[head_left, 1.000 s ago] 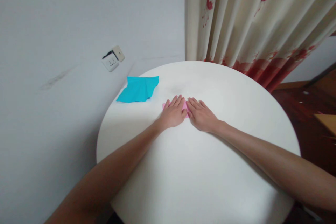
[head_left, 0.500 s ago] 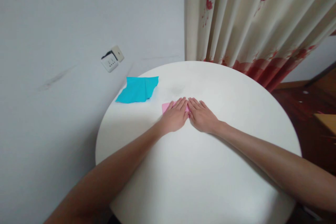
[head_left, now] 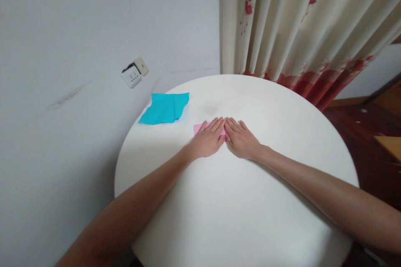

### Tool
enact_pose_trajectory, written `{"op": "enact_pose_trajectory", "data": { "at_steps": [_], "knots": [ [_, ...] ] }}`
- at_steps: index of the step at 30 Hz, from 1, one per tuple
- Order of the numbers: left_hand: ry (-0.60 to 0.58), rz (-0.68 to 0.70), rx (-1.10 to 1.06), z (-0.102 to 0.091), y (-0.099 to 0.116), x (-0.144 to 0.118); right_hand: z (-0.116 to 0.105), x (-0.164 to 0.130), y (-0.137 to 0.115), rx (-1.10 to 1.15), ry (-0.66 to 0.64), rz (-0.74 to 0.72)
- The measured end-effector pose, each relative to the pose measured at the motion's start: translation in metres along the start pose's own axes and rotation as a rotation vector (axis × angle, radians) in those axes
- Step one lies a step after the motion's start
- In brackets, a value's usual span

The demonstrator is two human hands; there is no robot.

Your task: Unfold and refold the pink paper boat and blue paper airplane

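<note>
We find the pink paper near the middle of the round white table, pinned under our left hand and right hand, both flat with fingers spread. We judge it light, thin and easily creased, best lifted by its exposed corner nearest the blue paper.

Two bare forearms, sleeveless, no rings or watch visible

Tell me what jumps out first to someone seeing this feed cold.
Two hands lie flat side by side near the middle of the round white table: the left hand and right hand press on a small pink paper, mostly hidden beneath them. A bright blue folded paper lies apart at the table's far left edge, by the wall. A cream curtain with red flowers hangs behind.
</note>
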State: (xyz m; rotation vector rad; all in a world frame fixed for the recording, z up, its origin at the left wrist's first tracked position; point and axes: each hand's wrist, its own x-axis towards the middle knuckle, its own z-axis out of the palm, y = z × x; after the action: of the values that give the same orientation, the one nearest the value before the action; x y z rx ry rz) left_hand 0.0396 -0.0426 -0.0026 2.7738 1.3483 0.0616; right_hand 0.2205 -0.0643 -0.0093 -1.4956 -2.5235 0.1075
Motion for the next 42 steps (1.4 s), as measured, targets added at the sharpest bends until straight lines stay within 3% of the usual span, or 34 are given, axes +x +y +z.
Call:
{"op": "enact_pose_trajectory", "data": {
  "at_steps": [6,14,18,22,26,30,37,42],
  "knots": [
    [-0.008,-0.02,0.008,-0.004,0.0,0.0,-0.001,-0.003,0.013,-0.004,-0.006,0.203],
    [-0.01,-0.016,0.008,-0.004,-0.001,0.0,-0.017,-0.007,0.061,0.052,-0.028,0.394],
    [-0.013,-0.009,-0.004,-0.004,-0.002,0.0,-0.024,0.002,0.065,0.171,0.094,0.349],
    [-0.009,-0.009,-0.018,-0.003,-0.002,0.0,-0.023,0.008,0.049,0.216,0.173,0.186],
    [-0.005,-0.026,-0.028,-0.002,-0.002,0.001,-0.017,0.004,0.033,0.146,0.028,0.043],
    [-0.003,-0.038,-0.036,-0.002,-0.001,0.002,-0.017,-0.001,0.031,0.057,-0.117,0.08],
    [0.003,-0.075,-0.024,0.0,-0.001,0.0,-0.02,-0.001,0.041,0.062,-0.118,0.022],
    [0.01,-0.079,-0.037,-0.001,0.0,0.0,-0.019,-0.002,0.028,0.046,-0.138,-0.088]
  ]
}}
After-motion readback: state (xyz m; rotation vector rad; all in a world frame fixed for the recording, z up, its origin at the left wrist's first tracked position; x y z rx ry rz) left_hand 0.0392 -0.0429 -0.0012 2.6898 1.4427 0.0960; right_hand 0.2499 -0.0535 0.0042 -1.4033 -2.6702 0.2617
